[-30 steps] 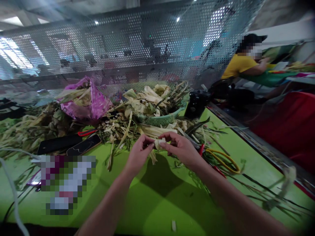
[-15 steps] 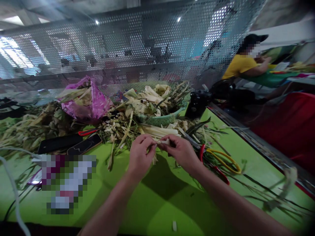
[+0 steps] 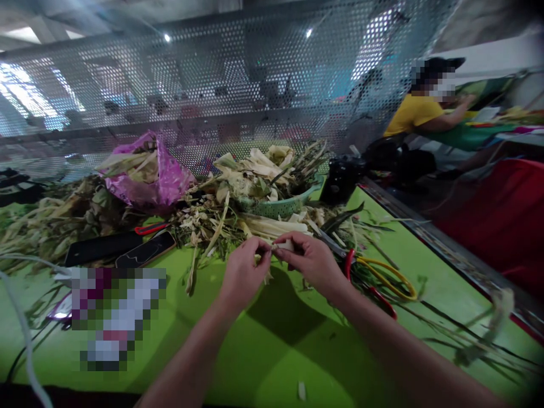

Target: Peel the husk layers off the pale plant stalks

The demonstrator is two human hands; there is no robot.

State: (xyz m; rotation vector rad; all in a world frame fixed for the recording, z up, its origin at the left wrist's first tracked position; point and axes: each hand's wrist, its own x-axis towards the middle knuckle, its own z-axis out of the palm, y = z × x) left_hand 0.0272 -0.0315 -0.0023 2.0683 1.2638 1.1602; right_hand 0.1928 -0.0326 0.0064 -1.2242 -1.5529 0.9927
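My right hand (image 3: 312, 259) is closed in a pinch on a small pale piece of dried husk (image 3: 285, 245), part of which shows between thumb and fingers. Close beside it, my left hand (image 3: 247, 271) pinches the near end of the same piece, the fingertips of both hands almost touching. Exactly what lies under the left fingertips is too small to make out. Both hands are raised a little above the green table (image 3: 272, 345). Behind them lie pale flat husk strips (image 3: 272, 228). Scissors with yellow handles (image 3: 389, 277) and a red-handled tool (image 3: 349, 265) rest to the right.
A green basket (image 3: 280, 208) heaped with dried husks stands behind my hands, with a pink plastic bag (image 3: 164, 178) to its left. Two dark phone-like objects lie left, including one phone (image 3: 147, 250). A black container (image 3: 340, 180) stands right. Another person (image 3: 419, 113) sits beyond.
My hands stay in nearly the same place, with the left fingers shifting slightly at the piece. The other person's hand has risen a little.
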